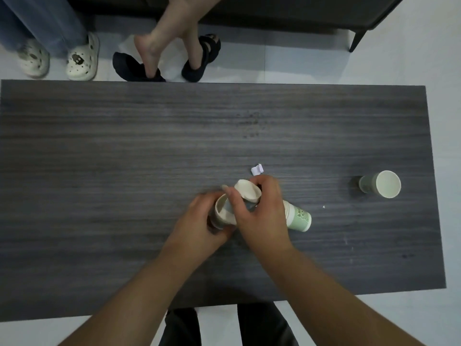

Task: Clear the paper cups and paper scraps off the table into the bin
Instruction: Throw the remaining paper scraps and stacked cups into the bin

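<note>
Near the middle of the dark wood-grain worktop (124,146), the left hand (199,221) grips a cream-lined paper cup (223,209) while the right hand (262,211) curls round a squashed cup (248,192) at its mouth. A pale green stack of cups (298,217) lies under the right hand. A white paper scrap (257,169) sits just beyond; another cup (381,184) stands well apart to the right.

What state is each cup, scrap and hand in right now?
Left hand: grips a cup.
Left-hand cup: tilted, held.
Right hand: grips the cup stack.
Cup stack: nested, on its side, mouth squashed.
Far cup: alone on the table, untouched.
Paper scrap: loose on table.
</note>
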The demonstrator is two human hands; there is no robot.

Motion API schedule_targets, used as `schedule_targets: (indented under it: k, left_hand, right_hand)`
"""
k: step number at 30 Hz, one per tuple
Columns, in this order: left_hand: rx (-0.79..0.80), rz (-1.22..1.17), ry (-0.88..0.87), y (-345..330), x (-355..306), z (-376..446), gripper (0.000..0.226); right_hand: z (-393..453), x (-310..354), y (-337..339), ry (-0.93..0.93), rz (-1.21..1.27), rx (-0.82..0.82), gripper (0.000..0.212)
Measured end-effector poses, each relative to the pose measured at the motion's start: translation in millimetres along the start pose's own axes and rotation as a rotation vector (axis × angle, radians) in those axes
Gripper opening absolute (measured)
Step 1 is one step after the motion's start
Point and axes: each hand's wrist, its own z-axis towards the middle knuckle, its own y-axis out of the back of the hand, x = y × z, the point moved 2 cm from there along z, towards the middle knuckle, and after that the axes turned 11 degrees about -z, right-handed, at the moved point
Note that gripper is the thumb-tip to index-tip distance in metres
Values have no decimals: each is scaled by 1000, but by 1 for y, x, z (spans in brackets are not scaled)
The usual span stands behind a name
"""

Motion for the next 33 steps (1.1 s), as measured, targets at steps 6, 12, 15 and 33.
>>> schedule_targets:
  k: [6, 12, 15, 33]
  left_hand:
    - [4, -36, 43, -6, -3, 1, 61]
    - [-84, -94, 128, 11, 29, -6, 64]
    - [-130, -26, 157, 21, 48, -13, 65]
    - [-189, -84, 271, 30, 73, -36, 59]
  right_hand:
    - [-9, -2, -7, 162, -193, 139, 49]
    - [3, -8, 0, 258, -323, 209, 45]
    - [51, -21, 5, 39, -285, 52, 31]
    - [95, -58, -1, 206, -1037, 592, 20]
